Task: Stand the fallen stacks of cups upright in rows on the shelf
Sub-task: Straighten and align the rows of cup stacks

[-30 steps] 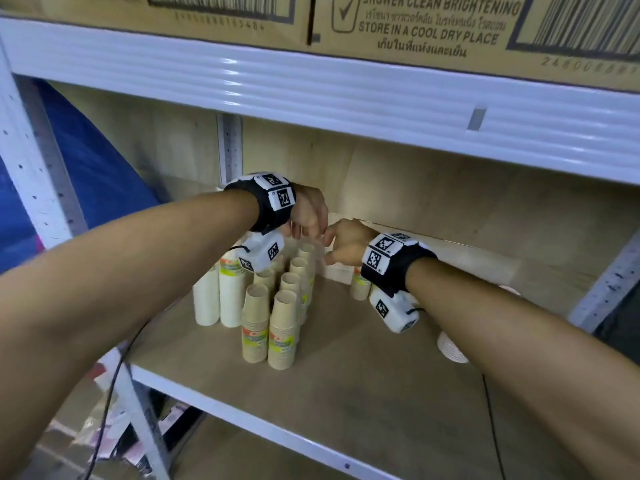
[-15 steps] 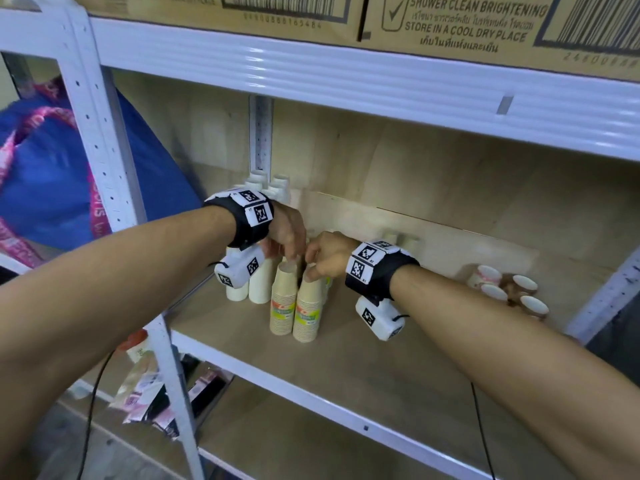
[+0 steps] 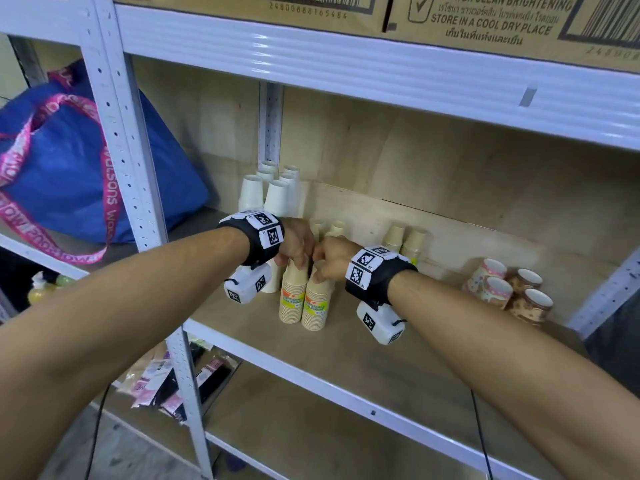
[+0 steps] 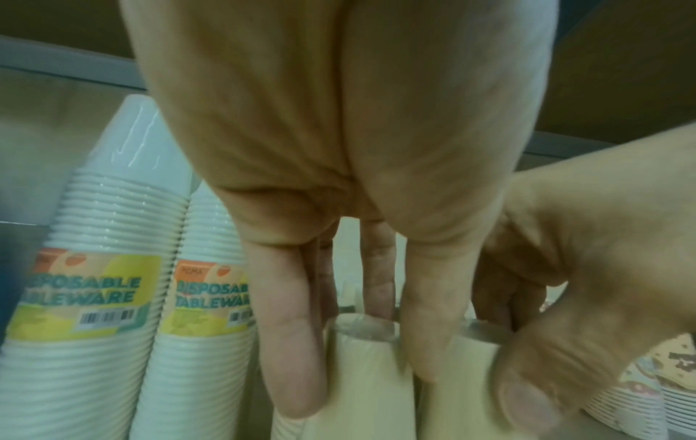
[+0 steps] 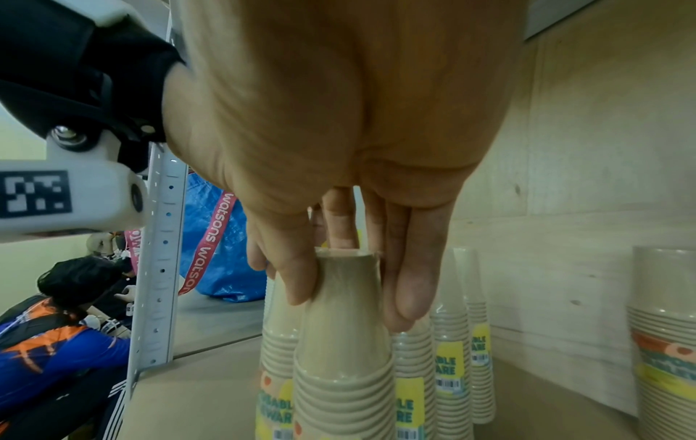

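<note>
- Two upright stacks of beige paper cups, upside down and wrapped with yellow-and-orange labels, stand side by side near the front of the pale wooden shelf (image 3: pixel 363 344): the left beige stack (image 3: pixel 293 296) and the right beige stack (image 3: pixel 316 304), touching or nearly so.
- Your left hand (image 3: pixel 296 242) comes down on the top of the left beige stack; in the left wrist view its fingers (image 4: pixel 290 351) point downward and close narrowly around the top cup, thumb on one side, the others opposite.
- Your right hand (image 3: pixel 330 255) holds the top of the right beige stack in the same way; the right wrist view shows its fingers (image 5: pixel 405 285) straddling the top cup, pinching its sides.
- The two hands are just beside each other, knuckles almost meeting.
- More beige stacks (image 3: pixel 404 239) stand upright further back by the rear wall, right of your hands.
- A group of white paper cup stacks (image 3: pixel 273 195), also upside down and upright, stands in the back left corner.
- Four stacks of patterned paper cups (image 3: pixel 507 292), mouths facing outward, sit well apart at the right end of the shelf.
- A blue woven bag with pink straps (image 3: pixel 69 161) rests beyond the white metal upright (image 3: pixel 128 150).
- Brown cardboard boxes (image 3: pixel 485 19) sit on the level above.
</note>
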The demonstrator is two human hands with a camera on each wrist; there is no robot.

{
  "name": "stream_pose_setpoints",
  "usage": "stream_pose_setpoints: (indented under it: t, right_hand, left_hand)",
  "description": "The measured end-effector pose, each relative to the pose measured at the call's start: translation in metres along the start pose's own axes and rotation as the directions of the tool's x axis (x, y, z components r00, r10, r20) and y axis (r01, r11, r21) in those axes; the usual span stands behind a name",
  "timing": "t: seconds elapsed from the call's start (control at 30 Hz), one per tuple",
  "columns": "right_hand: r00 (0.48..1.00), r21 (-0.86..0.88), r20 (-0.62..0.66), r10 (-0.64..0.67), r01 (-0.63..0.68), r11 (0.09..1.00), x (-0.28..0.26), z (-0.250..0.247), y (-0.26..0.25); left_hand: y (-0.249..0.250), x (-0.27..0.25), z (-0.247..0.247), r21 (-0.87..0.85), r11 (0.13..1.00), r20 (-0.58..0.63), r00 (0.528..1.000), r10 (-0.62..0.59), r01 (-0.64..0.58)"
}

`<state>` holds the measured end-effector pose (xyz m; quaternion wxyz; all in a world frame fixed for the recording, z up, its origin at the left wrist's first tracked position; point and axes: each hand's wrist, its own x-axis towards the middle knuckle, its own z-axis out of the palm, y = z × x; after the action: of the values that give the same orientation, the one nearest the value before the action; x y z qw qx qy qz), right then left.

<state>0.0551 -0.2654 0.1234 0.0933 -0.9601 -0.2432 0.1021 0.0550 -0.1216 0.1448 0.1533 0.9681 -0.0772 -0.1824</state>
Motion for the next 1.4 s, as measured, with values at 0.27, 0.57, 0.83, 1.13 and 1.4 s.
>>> stream_pose_setpoints:
  t: [0.27,0.57,0.83,1.13,1.4]
  right_hand:
    - [1.0,0.026,-0.026,0.001,-0.001,1.0,-0.007,0.001,0.004]
    - [0.998,0.048,-0.025,0.058,-0.057,0.997,-0.02,-0.012,0.019]
    - [0.981,0.038,-0.053,0.186,-0.184,0.982,-0.039,-0.032,0.057]
    - [0.955,0.004,-0.101,0.28,-0.281,0.96,-0.053,-0.048,0.109]
    - [0.884,0.001,-0.181,0.431,-0.438,0.899,-0.052,-0.05,0.159]
  left_hand:
    - [-0.004,0.004,0.011,-0.028,0.999,0.002,0.999,0.045,-0.044]
    - [0.015,0.007,0.004,0.021,0.994,0.039,0.994,0.104,-0.105]
    - [0.059,0.027,-0.003,-0.021,0.982,0.036,0.981,0.191,-0.19]
    - [0.102,0.059,-0.009,0.004,0.97,-0.038,0.969,0.244,-0.244]
    - [0.129,0.089,-0.01,0.012,0.961,-0.103,0.955,0.277,-0.278]
